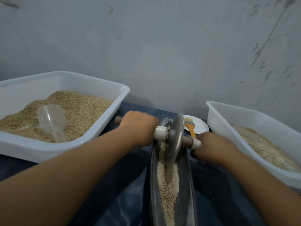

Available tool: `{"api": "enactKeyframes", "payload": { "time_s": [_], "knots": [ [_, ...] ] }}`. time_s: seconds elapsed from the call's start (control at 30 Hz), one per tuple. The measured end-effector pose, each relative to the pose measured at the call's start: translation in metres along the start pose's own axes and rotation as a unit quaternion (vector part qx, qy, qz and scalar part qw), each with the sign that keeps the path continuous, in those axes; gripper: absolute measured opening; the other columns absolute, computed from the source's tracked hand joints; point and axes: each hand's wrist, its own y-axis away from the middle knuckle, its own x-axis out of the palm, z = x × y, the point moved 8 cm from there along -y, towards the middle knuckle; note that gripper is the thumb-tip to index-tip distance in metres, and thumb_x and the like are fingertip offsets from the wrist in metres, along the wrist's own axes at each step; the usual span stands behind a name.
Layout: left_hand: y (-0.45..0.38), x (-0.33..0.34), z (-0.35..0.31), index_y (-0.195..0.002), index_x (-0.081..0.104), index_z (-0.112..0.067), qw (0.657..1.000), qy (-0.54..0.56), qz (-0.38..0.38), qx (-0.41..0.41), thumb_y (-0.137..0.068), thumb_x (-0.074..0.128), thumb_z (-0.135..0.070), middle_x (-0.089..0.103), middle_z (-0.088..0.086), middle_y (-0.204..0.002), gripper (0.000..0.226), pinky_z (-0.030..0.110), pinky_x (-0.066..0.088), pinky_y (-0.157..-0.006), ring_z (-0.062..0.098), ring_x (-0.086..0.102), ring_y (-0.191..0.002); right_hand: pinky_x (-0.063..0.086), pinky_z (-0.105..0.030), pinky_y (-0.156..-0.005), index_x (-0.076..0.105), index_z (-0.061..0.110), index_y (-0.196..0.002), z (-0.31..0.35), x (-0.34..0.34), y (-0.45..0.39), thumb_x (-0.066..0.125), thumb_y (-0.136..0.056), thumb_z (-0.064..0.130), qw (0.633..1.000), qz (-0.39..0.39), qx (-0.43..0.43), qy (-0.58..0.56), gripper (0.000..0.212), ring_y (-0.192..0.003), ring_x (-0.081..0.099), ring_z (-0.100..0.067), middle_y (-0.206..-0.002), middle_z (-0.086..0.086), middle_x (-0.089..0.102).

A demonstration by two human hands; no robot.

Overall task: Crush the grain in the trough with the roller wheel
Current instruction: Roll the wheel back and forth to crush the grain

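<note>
A narrow metal trough [189, 185] runs from the bottom centre away from me, with pale crushed grain [167, 180] lying along its groove. The grey metal roller wheel [176, 136] stands upright in the trough's far part, on a wooden axle with white sleeves. My left hand [138, 128] grips the axle on the wheel's left side. On the right side, my right hand [210, 145] grips the other end of the axle. Both arms reach forward over a dark blue cloth.
A large white tub [101, 123] at the left holds whole grain and a clear plastic scoop [52, 121]. Another white tub [228, 121] at the right holds paler crushed grain. A white plate [201, 126] with a yellow-handled brush [190, 128] lies behind the wheel. A grey wall stands close behind.
</note>
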Motion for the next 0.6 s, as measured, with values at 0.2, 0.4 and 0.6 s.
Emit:
{"api": "enactKeyframes", "payload": {
  "time_s": [0.2,0.4,0.6],
  "knots": [
    [0.008,0.011,0.005,-0.083,0.044,-0.033,0.999,0.036,0.034,-0.001,-0.078,0.066,-0.031,0.051,-0.008,-0.072,0.022,0.032,0.04,-0.063,0.014,0.052,-0.068,0.05,-0.027,-0.059,0.061,0.028,-0.072,0.002,0.0,-0.005,0.067,-0.066,0.042,0.999,0.038,-0.022,0.02,0.017,-0.066,0.062,-0.011,-0.069,0.006,0.065],
    [-0.006,0.004,0.003,-0.079,0.047,-0.03,1.0,0.004,0.026,0.0,-0.075,0.069,-0.035,0.046,-0.008,-0.067,0.023,0.031,0.037,-0.063,0.017,0.05,-0.066,0.053,-0.03,-0.068,0.062,0.024,-0.074,0.003,-0.001,-0.014,0.071,-0.069,0.035,0.998,0.063,-0.009,-0.024,0.015,-0.072,0.064,-0.015,-0.076,0.002,0.068],
    [-0.004,0.011,0.004,-0.075,0.043,-0.032,1.0,0.006,0.026,0.013,-0.073,0.069,-0.033,0.047,-0.009,-0.065,0.027,0.029,0.034,-0.055,0.01,0.046,-0.058,0.049,-0.027,-0.057,0.064,0.025,-0.074,0.0,0.006,-0.007,0.073,-0.064,0.036,0.995,0.087,-0.009,-0.041,0.017,-0.066,0.066,-0.016,-0.07,0.002,0.069]
  ]
}}
